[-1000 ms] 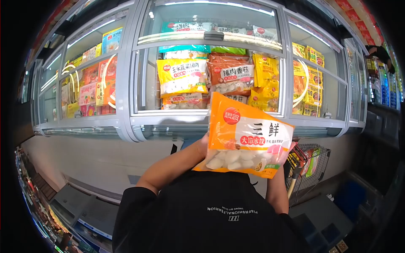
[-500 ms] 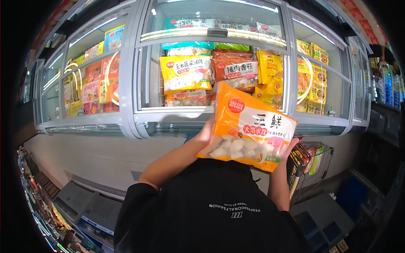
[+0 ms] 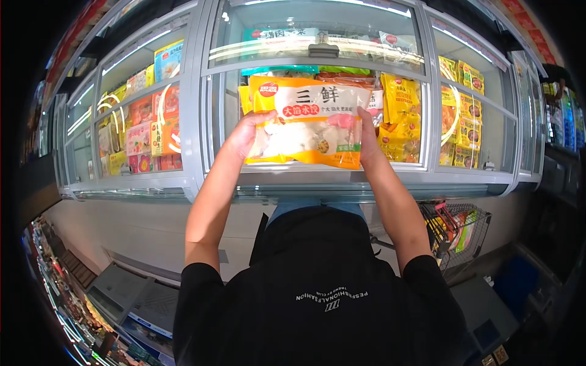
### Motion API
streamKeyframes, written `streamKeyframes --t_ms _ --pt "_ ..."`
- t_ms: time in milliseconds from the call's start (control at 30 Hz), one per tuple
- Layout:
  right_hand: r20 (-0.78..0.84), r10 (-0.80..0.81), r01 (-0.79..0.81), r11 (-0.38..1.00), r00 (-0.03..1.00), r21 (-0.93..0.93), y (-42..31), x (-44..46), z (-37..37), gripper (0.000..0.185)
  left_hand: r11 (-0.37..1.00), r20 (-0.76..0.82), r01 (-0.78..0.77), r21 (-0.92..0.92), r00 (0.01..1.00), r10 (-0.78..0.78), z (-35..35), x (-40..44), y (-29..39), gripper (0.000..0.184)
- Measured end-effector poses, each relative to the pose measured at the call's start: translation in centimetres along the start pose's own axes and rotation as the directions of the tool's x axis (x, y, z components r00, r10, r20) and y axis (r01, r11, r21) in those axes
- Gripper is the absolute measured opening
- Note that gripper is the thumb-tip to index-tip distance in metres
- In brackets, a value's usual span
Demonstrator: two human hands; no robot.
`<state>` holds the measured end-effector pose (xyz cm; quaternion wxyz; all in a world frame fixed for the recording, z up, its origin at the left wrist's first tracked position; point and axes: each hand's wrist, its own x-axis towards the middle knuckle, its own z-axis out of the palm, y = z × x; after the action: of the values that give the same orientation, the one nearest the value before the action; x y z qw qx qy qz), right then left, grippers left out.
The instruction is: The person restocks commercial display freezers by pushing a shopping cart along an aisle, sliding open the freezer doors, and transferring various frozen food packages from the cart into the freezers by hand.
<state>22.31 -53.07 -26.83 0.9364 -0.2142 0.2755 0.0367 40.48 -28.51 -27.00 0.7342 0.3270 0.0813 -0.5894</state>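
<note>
An orange and white bag of dumplings is held level over the open middle section of the freezer. My left hand grips its left edge, with the thumb on the front. At its right edge my right hand holds on, most of its fingers hidden behind the bag. Beneath and behind it lie other bags, among them yellow packs at the right and a teal bag farther back under the glass.
Freezer sections with boxed food on the left and yellow packs on the right flank the middle one. A wire shopping cart holding packages stands at the lower right. A grey cabinet is at the lower left.
Both hands have carried the orange bag forward and to the left, from near my body to over the freezer opening. The bag has turned level and now covers the bags behind it.
</note>
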Motion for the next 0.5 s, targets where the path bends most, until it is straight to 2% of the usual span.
streamKeyframes --t_ms 133,233,267,367,400,500 --pt "0.058 0.065 -0.062 0.997 0.996 -0.05 0.2 5.2 -0.5 0.063 0.999 -0.065 0.018 0.028 0.998 -0.017 -3.5 2.4 1.8 0.048" --pt "0.093 0.159 -0.15 0.984 0.983 -0.102 0.6 8.3 -1.2 0.059 0.99 -0.143 -0.016 0.139 0.989 0.036 -6.8 4.1 2.0 0.048" --pt "0.038 0.166 -0.162 0.982 0.985 -0.096 0.9 8.8 -0.9 0.053 0.982 -0.217 0.001 0.19 0.975 0.041 -7.5 4.2 2.1 0.046" --pt "0.064 0.248 -0.237 0.961 0.967 -0.141 2.5 11.0 -2.5 0.05 0.97 -0.299 0.006 0.243 0.952 0.069 -10.5 5.1 1.4 0.045" --pt "0.064 0.276 -0.263 0.952 0.959 -0.159 3.4 11.9 -3.9 0.044 0.966 -0.279 0.051 0.255 0.96 0.023 -13.8 5.9 0.8 0.05" --pt "-0.012 0.412 -0.398 0.872 0.911 -0.285 5.4 12.9 -6.6 0.041 0.947 -0.447 0.184 0.263 0.893 -0.049 -13.3 5.2 -0.2 0.053"
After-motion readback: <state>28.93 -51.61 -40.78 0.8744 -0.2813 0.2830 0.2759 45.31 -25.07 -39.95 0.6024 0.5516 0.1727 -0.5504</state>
